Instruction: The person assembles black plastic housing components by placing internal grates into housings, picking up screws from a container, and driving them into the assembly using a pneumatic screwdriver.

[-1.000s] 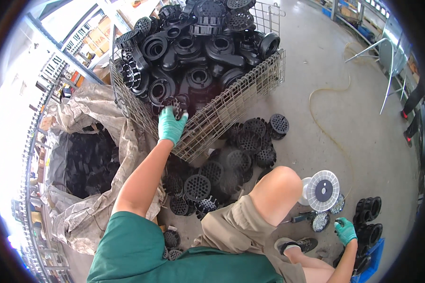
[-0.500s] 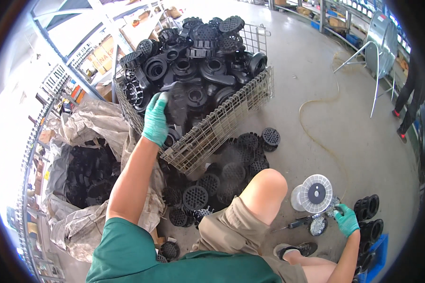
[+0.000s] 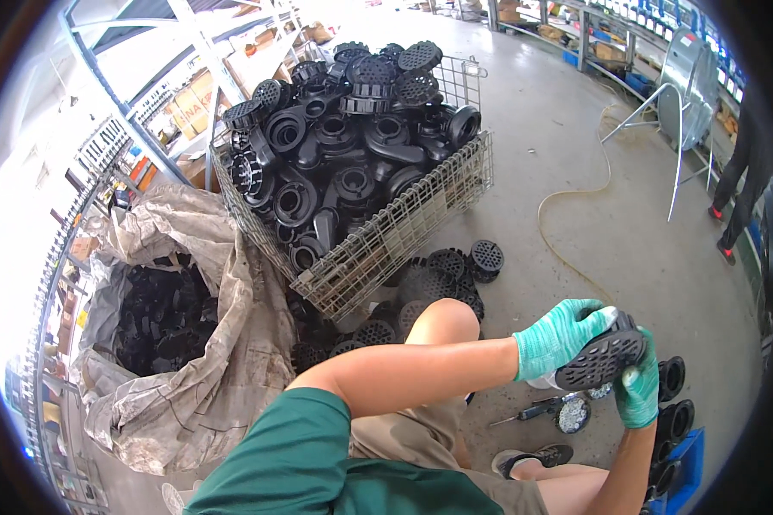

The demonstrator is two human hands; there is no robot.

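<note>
Both my hands wear green knit gloves and hold one black plastic part (image 3: 599,356) with a round face full of holes, in front of me on the right. My left hand (image 3: 563,336) grips it from the left and over the top. From the right side, my right hand (image 3: 638,390) presses against it, thumb near the perforated face. Below on the floor lie a screwdriver (image 3: 532,412) with a dark handle and a round dish (image 3: 573,415) of small shiny pieces. The white spool is mostly hidden behind my left hand and the part.
A wire mesh cage (image 3: 395,245) heaped with black plastic housings (image 3: 352,184) stands ahead. Left of it sits a large dusty sack (image 3: 223,343) of dark pieces. Loose perforated discs (image 3: 487,257) lie by the cage. Black rings (image 3: 677,421) and a blue crate (image 3: 689,468) are at right.
My left hand has come from the cage across to the right, carrying the black part. My right hand has risen slightly from near the small dishes and now grips the part too.
</note>
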